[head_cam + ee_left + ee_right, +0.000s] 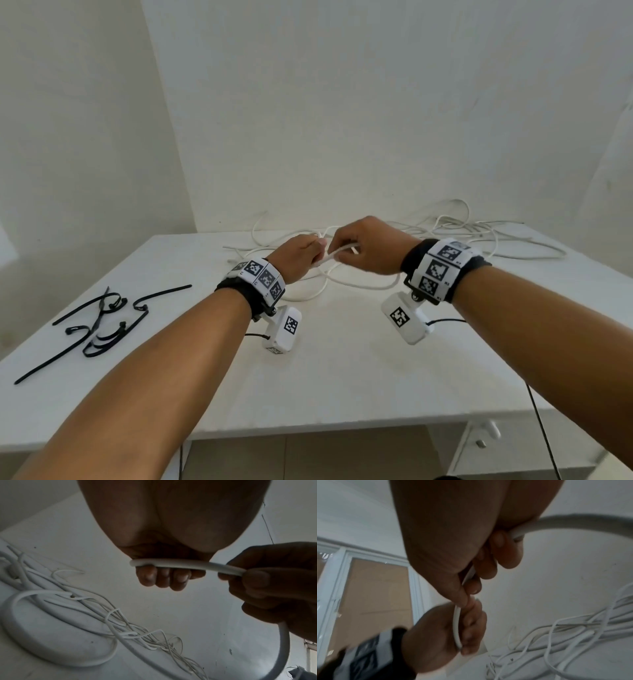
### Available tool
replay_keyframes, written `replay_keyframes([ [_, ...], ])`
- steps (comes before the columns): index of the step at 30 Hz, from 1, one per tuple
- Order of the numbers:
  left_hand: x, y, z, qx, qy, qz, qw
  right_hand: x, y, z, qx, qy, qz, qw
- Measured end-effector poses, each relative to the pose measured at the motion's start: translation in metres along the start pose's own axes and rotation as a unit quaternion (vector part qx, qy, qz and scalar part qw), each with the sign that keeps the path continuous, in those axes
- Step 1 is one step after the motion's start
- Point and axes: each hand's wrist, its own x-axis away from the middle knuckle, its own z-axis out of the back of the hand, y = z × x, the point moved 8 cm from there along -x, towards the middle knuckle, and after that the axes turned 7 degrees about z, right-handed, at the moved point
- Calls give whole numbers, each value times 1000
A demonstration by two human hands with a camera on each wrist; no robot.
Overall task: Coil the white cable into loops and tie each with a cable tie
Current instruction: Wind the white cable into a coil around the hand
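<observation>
A long white cable (pixel 445 228) lies tangled across the far side of the white table (pixel 342 370). Both hands hold one stretch of it just above the table's middle. My left hand (pixel 301 255) has its fingers curled round the cable's end (pixel 154 562). My right hand (pixel 359 245) pinches the same stretch (pixel 228 570) a little further along, thumb against fingers. From the right hand the cable (pixel 573 522) arcs away and down. In the right wrist view the left hand (pixel 453 639) grips the cable (pixel 456 628) below my right fingers. Black cable ties (pixel 102 318) lie at the table's left.
A loose loop of cable (pixel 342 284) lies on the table under the hands. More strands (pixel 120 622) pile up near the back wall (pixel 342 120). The table's front edge is near me, with a drawer handle (pixel 489 433) below at the right.
</observation>
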Motion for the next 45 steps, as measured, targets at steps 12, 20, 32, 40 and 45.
replay_keyframes([
  [12, -8, -9, -5, 91, -20, 64, 994, -14, 36, 44, -71, 80, -49, 993],
  [20, -4, 0, -13, 271, -42, 100, 956, -19, 45, 65, -105, 116, -54, 986],
  [32, 19, 54, -13, 407, -131, 10, 904, -5, 66, 34, -276, 172, -105, 940],
  [40, 7, 76, 8, 459, -90, -53, 882, 1, 44, -32, -388, 118, -124, 906],
  [45, -6, 64, 26, 478, -5, -33, 878, 1, 23, -42, -350, 82, -124, 925],
])
